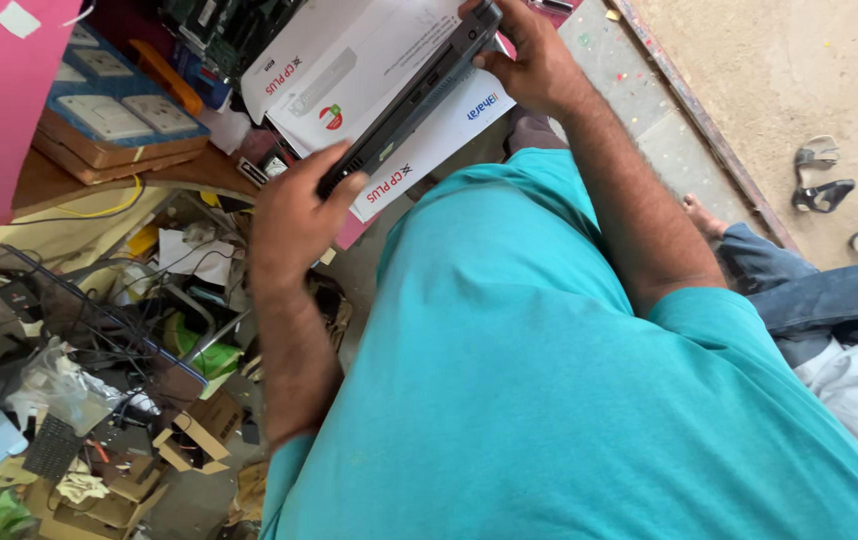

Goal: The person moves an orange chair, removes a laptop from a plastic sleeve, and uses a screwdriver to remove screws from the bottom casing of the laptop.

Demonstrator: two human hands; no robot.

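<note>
A closed dark grey laptop is held edge-up between both hands, tilted, over white printed cartons. My left hand grips its lower end. My right hand grips its upper end near the top of the view. My teal shirt fills the lower right and hides what lies under it.
Boxes of white wall switches sit stacked on a wooden ledge at the upper left. Below lies a heap of cables, cardboard scraps and electronic parts. Another person's jeans-clad leg and bare foot are at right, with sandals on sandy ground.
</note>
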